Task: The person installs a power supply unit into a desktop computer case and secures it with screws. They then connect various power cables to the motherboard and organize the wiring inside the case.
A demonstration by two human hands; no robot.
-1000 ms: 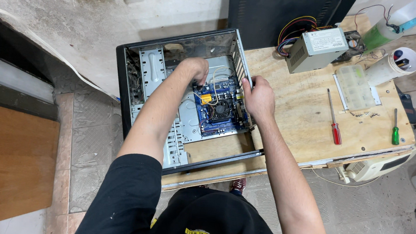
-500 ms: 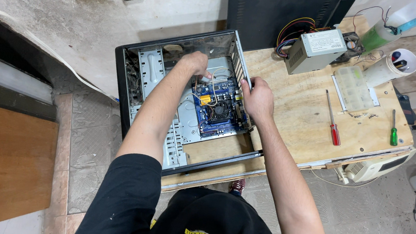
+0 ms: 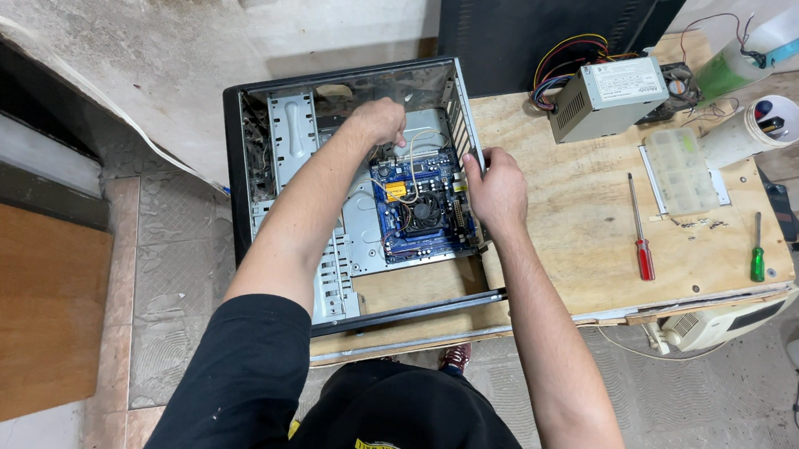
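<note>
Reaching into computer case (image 3: 262, 145), left hand (image 3: 380, 120) pinching white cable (image 3: 416, 149), right hand (image 3: 494, 187) gripping case wall, screwdrivers (image 3: 639, 241) nearby.

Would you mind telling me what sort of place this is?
Probably a small computer repair workshop: an open computer case lies on a plywood workbench, beside a loose power supply unit and screwdrivers.

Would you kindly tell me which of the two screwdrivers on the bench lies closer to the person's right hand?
The red-handled screwdriver: it lies nearer the right hand, while the shorter green-handled screwdriver sits farther out by the bench edge.

Blue motherboard (image 3: 420, 212), black computer case (image 3: 235, 172), red-handled screwdriver (image 3: 641, 244).
</note>
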